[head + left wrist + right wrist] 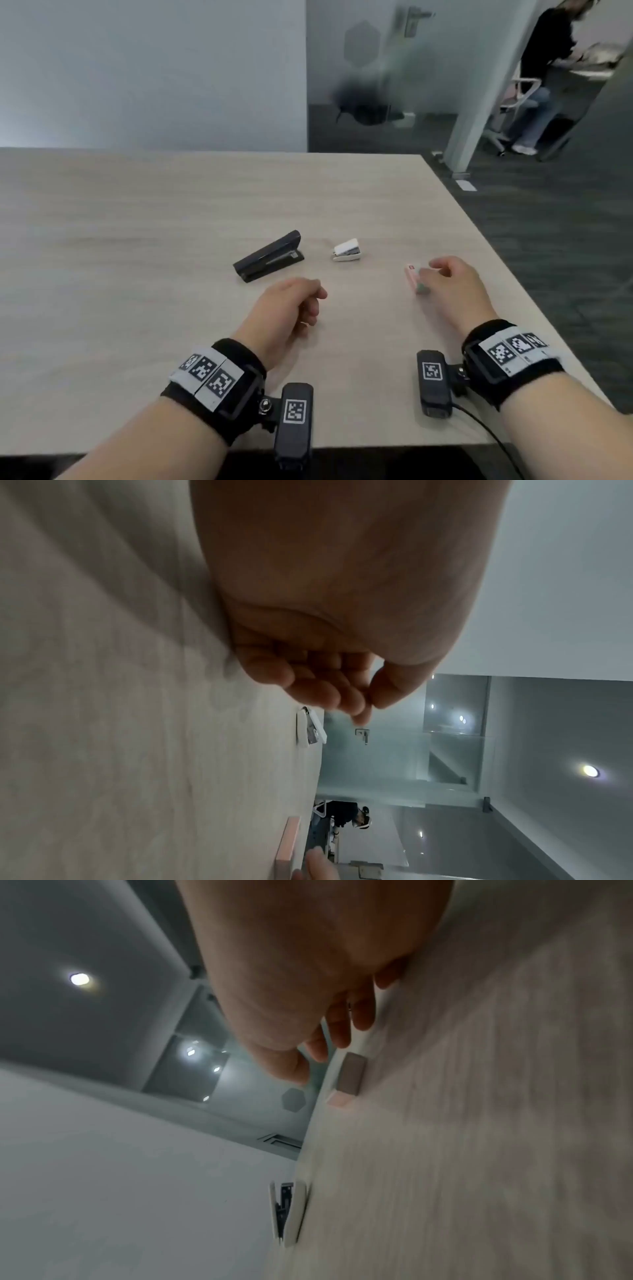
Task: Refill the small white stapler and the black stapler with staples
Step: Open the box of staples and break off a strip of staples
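The black stapler (269, 257) lies closed on the wooden table (137, 240), with the small white stapler (346, 250) (310, 730) (289, 1213) just to its right, its top slightly raised. A pink staple box (412, 277) (287, 842) (346, 1083) lies further right. My right hand (433, 274) (318, 1053) hovers at the box with fingers loosely spread; the right wrist view shows a gap between them and the box. My left hand (317, 301) (366, 704) rests on the table in front of the black stapler, fingers loosely curled, holding nothing.
The table's right edge (513, 260) runs close beside my right hand, with dark carpet (565, 222) beyond. A person (544, 78) sits at another desk at the far right behind a glass wall. Bare tabletop stretches left and behind the staplers.
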`<state>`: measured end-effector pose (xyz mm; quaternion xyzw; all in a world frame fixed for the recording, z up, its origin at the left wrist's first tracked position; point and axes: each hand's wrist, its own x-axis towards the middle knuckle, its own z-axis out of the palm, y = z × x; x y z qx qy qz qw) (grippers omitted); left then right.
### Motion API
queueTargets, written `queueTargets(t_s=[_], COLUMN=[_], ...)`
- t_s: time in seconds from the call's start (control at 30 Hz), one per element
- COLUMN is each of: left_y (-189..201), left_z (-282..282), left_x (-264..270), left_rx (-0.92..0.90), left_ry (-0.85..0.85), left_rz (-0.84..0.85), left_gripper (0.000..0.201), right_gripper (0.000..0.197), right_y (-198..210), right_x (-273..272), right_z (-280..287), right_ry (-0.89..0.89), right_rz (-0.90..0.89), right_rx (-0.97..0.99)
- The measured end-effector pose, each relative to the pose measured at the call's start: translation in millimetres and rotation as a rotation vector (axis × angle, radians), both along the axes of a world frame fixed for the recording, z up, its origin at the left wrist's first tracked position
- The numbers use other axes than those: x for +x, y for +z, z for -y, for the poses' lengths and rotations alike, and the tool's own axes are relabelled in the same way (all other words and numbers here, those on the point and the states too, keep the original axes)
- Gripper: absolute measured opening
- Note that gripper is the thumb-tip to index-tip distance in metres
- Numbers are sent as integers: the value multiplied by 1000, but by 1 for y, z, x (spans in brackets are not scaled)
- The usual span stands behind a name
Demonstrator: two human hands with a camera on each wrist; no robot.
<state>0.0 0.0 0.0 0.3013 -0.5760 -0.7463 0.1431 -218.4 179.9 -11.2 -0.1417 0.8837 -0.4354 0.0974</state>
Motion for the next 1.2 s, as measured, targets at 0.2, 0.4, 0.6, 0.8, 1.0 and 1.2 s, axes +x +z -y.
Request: queueTargets(t_s=[0.2,0.4,0.6,0.8,1.0,1.2], left_y=[-4,-2,-2,-18,-19,-21], left_z=[-5,0,10,14,13,16], left_x=[0,-9,-19,-3,0,2], left_rx=[1,-12,-24,-46,-97,-21], left_ry=[108,119,44,44,105,94], left_rz=[-70,-38,-38,-143,-200,-260], left_gripper=[23,12,12,33,22,25], right_gripper=[69,36,21,26,34,38], right_y=[6,9,7,-7,-11,-15], right_x=[21,41,95,96,88,87], right_z=[4,12,49,61,54,58], right_ry=[-36,108,552,570,554,579], right_rz=[-105,-84,-38,-46,54,130], right_rx=[377,219,-177,-223,-312,-415])
